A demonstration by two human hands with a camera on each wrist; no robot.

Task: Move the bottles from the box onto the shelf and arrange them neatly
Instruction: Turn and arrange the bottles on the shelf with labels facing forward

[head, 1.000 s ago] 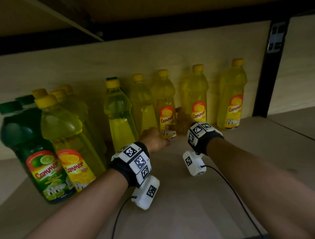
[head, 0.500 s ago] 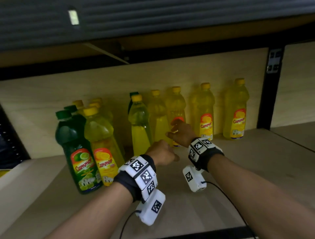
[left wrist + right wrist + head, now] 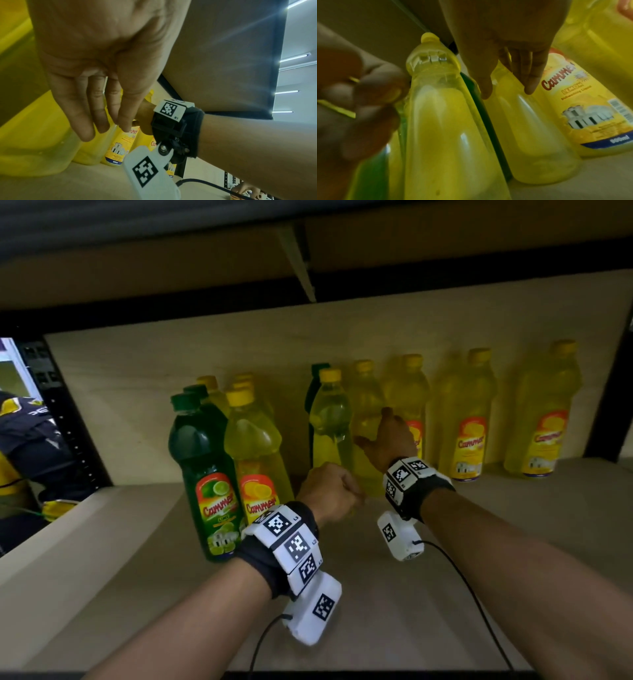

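Yellow dish-soap bottles stand in a row against the shelf's back wall. My right hand (image 3: 380, 429) (image 3: 506, 93) reaches with straight fingers to one unlabelled-side yellow bottle (image 3: 366, 409) (image 3: 530, 135), fingertips at its shoulder, gripping nothing. Left of it stands another yellow bottle (image 3: 330, 422) (image 3: 440, 121) with a green one (image 3: 315, 392) behind it. Right of it a labelled bottle (image 3: 414, 392) (image 3: 590, 115) faces me. My left hand (image 3: 342, 491) (image 3: 102, 128) hangs low before these bottles, fingers relaxed and empty. A green lime bottle (image 3: 202, 460) and a yellow bottle (image 3: 253, 460) lead a cluster at front left.
The wooden shelf board (image 3: 445, 594) runs toward me to a dark front edge. A black upright post (image 3: 616, 405) bounds the bay at right, and the upper shelf's underside (image 3: 308, 251) hangs overhead. A person in dark and yellow clothing (image 3: 20, 446) shows past the left side.
My right hand has left the labelled bottle, risen and shifted left onto its unlabelled neighbour. My view has pulled back and shifted. My left hand stays low, holding nothing.
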